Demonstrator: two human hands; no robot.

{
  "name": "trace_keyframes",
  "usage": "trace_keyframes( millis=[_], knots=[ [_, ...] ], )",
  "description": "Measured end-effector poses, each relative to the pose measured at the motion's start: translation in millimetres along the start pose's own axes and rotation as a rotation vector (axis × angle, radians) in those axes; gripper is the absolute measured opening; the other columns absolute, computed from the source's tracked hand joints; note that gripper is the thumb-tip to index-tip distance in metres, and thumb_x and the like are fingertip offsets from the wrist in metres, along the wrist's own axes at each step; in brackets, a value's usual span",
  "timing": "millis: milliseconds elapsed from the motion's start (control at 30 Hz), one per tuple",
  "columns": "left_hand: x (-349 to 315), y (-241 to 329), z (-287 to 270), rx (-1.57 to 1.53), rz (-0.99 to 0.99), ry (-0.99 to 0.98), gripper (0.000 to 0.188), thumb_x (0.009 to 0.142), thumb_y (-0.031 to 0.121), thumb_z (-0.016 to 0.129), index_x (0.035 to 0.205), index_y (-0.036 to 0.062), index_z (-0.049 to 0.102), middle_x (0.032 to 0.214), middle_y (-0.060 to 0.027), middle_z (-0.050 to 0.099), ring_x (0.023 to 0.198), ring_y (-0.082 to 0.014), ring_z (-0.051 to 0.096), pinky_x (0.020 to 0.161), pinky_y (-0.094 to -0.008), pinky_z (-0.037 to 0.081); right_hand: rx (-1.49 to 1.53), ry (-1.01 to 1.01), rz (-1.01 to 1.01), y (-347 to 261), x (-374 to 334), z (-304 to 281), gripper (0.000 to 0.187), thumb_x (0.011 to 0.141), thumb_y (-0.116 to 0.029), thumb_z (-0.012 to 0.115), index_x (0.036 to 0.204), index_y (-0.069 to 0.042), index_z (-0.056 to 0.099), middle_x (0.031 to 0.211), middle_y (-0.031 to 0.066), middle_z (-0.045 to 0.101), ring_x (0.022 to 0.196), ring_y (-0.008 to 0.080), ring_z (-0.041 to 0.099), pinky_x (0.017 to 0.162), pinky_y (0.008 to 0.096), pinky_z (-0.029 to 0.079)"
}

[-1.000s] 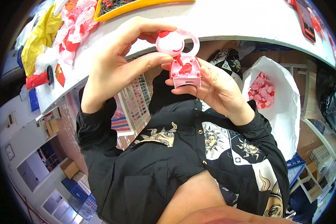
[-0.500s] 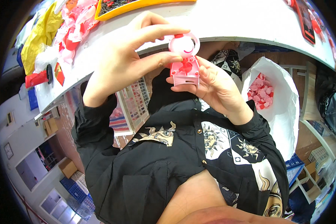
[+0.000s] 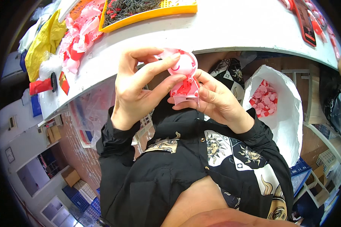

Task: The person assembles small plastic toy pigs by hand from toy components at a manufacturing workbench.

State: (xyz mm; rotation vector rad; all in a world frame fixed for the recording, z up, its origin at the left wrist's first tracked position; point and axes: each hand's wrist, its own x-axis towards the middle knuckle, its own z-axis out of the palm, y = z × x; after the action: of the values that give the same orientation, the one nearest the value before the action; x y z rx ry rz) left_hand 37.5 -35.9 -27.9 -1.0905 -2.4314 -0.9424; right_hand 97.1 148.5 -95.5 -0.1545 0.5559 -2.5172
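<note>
Your right hand [image 3: 216, 100] cups the small pink plastic box [image 3: 185, 92] from below, fingers curled shut on it; your left hand [image 3: 138, 85] pinches its round pink ring top [image 3: 180, 62], held just off the white desk's [image 3: 231, 30] near edge; a slack pinch could drop it; yellow tray [image 3: 147, 11] at far edge.

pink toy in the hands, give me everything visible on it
The pink toy looks like moulded plastic: a pale, partly see-through round ring on top and a deeper pink box-like base below, with small red pieces showing in the middle. It is held upright in mid-air below the edge of the white table. The left hand wraps its fingers across the ring and front; the right hand cups the base from beneath and behind. Finer detail is hidden by the fingers.
</note>
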Motion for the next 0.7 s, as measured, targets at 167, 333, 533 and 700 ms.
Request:
trace_keyframes(
  millis=[167,333,533,700],
  knots=[
    [-2.8,4.5,5.2,-0.057,-0.026,0.11,0.044,0.063,0.009,0.086,0.103,0.0078,0.069,0.107,-0.0091,0.055,0.092,-0.0194,0.058,0.076,-0.0292,0.05,0.085,-0.087,-0.003,0.4,0.0,-0.1,0.041,0.096,-0.019,0.054,0.131,-0.003,0.039,0.124,0.0121,0.053,0.115,0.0228,0.055,0.099,0.0464,0.044],
    [1.9,12.1,7.5,-0.13,-0.111,0.152,0.045,0.061,0.009,0.086,0.102,0.0073,0.068,0.106,-0.0093,0.054,0.093,-0.0199,0.058,0.076,-0.0288,0.051,0.076,-0.087,-0.032,1.6,-0.8,-0.1,0.043,0.097,-0.02,0.054,0.133,-0.003,0.038,0.125,0.013,0.053,0.116,0.0236,0.055,0.099,0.0455,0.045],
    [-8.1,18.1,-2.9,-0.125,-0.012,0.098,0.034,0.063,0.004,0.084,0.094,0.0068,0.071,0.093,-0.0057,0.056,0.077,-0.0154,0.058,0.066,-0.027,0.05,0.131,-0.026,-0.006,-6.0,2.9,4.1,0.048,0.096,-0.024,0.055,0.135,-0.003,0.037,0.124,0.0134,0.053,0.116,0.023,0.055,0.099,0.0422,0.046],
    [-11.0,19.2,5.5,-0.135,-0.165,-0.032,0.019,0.071,-0.002,0.076,0.087,0.0038,0.068,0.085,-0.0076,0.055,0.072,-0.0165,0.057,0.061,-0.0273,0.047,0.147,0.065,-0.029,-4.8,3.0,7.4,0.048,0.096,-0.027,0.056,0.133,-0.003,0.039,0.125,0.0114,0.052,0.117,0.0211,0.053,0.101,0.043,0.045]
  ],
)
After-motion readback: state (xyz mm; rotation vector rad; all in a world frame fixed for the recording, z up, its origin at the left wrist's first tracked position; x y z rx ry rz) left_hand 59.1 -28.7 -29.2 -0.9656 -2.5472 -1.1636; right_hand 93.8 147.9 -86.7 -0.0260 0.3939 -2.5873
